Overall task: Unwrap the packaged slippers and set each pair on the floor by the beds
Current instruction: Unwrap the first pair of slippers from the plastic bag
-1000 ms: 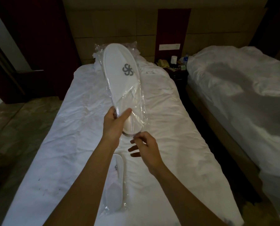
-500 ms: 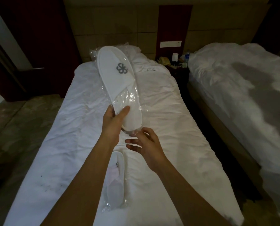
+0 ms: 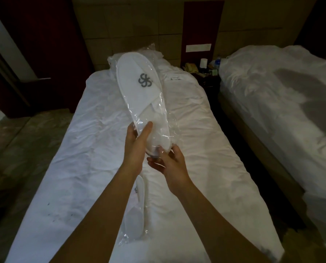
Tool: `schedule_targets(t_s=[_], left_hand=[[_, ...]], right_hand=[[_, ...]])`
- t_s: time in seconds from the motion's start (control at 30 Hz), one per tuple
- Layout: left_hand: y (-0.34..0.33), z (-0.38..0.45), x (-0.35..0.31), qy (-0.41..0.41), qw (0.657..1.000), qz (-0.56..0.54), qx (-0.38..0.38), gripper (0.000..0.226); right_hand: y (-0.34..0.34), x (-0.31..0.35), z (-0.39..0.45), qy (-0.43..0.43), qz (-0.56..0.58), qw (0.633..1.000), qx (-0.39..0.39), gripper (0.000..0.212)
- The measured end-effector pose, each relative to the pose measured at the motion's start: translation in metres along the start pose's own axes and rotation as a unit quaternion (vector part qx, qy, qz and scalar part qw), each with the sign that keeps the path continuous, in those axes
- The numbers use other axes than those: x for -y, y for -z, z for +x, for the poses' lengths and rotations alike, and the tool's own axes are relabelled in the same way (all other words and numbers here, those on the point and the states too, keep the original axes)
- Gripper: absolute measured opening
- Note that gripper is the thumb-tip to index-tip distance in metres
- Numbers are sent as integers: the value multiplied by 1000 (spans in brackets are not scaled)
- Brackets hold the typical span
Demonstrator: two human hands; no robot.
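both hands [image 3: 137, 141] now on packaged slippers [image 3: 141, 95]

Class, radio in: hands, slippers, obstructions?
Left hand grips wrapped slippers. Right hand pinches wrapper's near end. Second pack on bed. Nothing obstructing.

I see a dim room: two beds with rumpled white covers, near bed [image 3: 205, 149] and right bed [image 3: 281, 103], a dark nightstand [image 3: 207, 80] between them holding a phone [image 3: 191, 67]. Tan panelled wall [image 3: 120, 25] behind, dark wood door [image 3: 44, 44] left, mottled floor [image 3: 22, 145].
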State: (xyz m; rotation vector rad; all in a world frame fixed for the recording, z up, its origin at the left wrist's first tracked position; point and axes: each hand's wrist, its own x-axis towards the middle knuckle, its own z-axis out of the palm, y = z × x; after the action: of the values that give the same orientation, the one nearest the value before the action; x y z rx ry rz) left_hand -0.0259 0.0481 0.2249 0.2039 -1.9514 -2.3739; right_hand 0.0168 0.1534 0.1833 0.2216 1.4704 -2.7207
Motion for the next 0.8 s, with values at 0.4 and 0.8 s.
schedule_targets(t_s=[0.4, 0.8], left_hand=[[-16, 8, 32, 88, 995, 8, -35, 43], [-25, 43, 83, 199, 977, -71, -27, 34]], right_hand=[[28, -8, 0, -43, -12, 997, -61, 30], [99, -25, -38, -111, -72, 986, -104, 28]])
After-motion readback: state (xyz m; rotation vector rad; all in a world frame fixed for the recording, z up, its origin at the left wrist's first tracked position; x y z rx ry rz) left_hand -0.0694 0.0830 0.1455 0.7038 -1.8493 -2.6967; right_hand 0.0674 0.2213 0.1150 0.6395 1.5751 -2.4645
